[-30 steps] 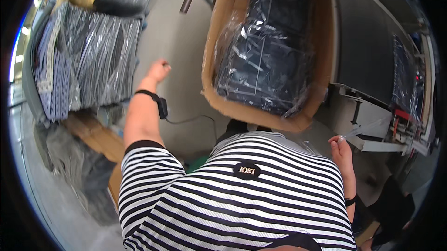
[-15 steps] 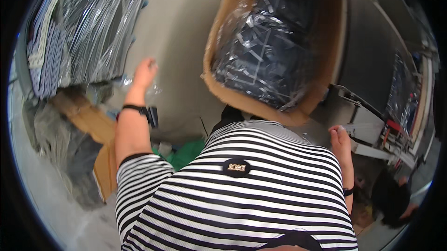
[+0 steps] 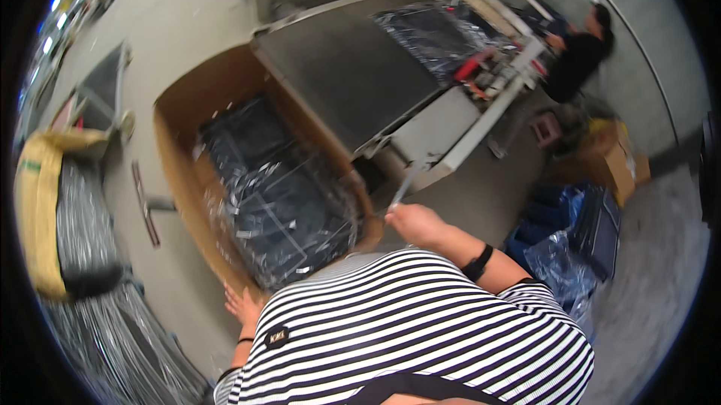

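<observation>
A large open cardboard box [image 3: 180, 172] stands in front of my body, with dark garments in clear plastic bags [image 3: 282, 217] lying in it. My left hand [image 3: 242, 305] is at the box's near left edge with its fingers spread, seemingly touching the wall. To the right of the box, my right hand [image 3: 417, 223] is closed, fingers curled. A thin pale strip [image 3: 407, 183] rises from its fingertips toward the machine's frame; whether the hand grips it is hard to make out.
A machine with a dark conveyor belt [image 3: 353, 67] runs beside the box, carrying a bagged dark garment [image 3: 432, 37]. A person in black [image 3: 574, 63] is at its far end. Stacks of bagged goods [image 3: 124, 337] lie at left, blue bagged goods [image 3: 559, 255] and a carton [image 3: 604, 161] at right.
My view has swung to the right, bringing the machine and the other person into sight. My left hand has come to the box edge; my right hand is now in front of my body.
</observation>
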`<state>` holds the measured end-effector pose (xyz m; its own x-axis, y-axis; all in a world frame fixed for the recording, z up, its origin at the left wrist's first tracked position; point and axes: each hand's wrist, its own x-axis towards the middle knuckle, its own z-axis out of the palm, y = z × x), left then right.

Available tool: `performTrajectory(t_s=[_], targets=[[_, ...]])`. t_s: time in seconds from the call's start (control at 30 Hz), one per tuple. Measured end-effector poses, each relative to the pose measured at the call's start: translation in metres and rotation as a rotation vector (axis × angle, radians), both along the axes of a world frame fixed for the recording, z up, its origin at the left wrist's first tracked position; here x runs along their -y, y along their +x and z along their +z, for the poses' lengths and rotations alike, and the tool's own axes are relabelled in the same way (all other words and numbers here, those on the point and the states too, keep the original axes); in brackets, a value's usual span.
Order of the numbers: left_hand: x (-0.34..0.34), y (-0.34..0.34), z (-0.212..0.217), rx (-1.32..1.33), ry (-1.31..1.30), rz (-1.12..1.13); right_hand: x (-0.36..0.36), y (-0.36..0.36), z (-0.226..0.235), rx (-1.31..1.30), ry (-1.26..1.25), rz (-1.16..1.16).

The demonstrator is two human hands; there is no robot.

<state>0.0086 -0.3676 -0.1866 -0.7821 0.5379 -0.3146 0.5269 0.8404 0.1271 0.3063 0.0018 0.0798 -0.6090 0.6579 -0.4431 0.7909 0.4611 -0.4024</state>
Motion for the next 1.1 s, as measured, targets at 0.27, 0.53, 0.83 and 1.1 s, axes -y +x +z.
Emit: performTrajectory(t_s=[0.27, 0.53, 0.83, 1.1], targets=[[-0.189, -0.011, 0.084, 0.59, 0.426, -0.716, 0.009, 0.005, 0.002, 0.093, 0.063, -0.002], [-0.32, 0.089, 0.172, 1.597, 0.406, -0.57, 0.014, -0.004, -0.004, 0.113, 0.053, 0.002], [-0.372, 0.136, 0.19, 1.841, 0.426, -0.122, 0.01, 0.0, -0.029, -0.106, 0.001, -0.026], [-0.38, 0.113, 0.183, 1.78, 0.565, -0.044, -0.029, 0.069, -0.064, -0.46, -0.426, -0.308]])
